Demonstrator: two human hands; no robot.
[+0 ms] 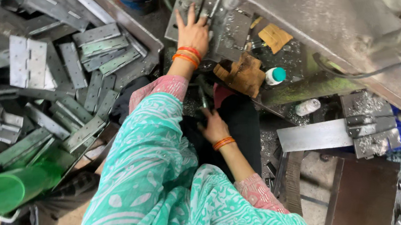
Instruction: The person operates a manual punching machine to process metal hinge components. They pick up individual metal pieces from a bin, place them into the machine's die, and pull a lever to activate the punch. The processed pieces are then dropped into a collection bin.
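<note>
On the press bed, left hand (193,32) flat — steadying a metal hinge plate (186,5).

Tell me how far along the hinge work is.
Done: cannot tell which hinges are finished. In hand: left hand presses a metal plate on the machine bed; right hand grips a dark handle. Left: a large hinge pile beside the person.

The left hand (193,30) is stretched forward on a straight arm, palm down, fingers spread flat. The right hand (213,126) is held low and close, elbow bent, fingers curled downward.
</note>
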